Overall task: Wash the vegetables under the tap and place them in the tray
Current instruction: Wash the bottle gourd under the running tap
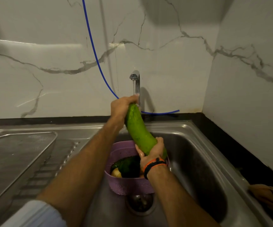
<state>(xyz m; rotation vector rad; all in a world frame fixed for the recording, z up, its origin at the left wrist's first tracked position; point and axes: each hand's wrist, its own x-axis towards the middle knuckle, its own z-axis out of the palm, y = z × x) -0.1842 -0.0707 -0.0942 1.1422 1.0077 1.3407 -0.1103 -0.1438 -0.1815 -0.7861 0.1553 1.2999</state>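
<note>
A long light-green gourd (136,126) is held slanted over the sink, its upper end under the running tap (135,79). My left hand (121,106) grips that upper end, where the water lands. My right hand (153,152) grips the lower end, just above a purple perforated basket (129,185) standing in the sink bowl (198,161). The basket holds a dark green vegetable (129,166) and a yellowish one (116,173). A steel mesh tray (17,154) lies on the drainboard to the left.
A blue hose (93,48) runs down the marble wall and behind the tap. The sink drain (140,204) sits below the basket. A black counter strip borders the sink at right, with a brownish object (270,196) at the right edge.
</note>
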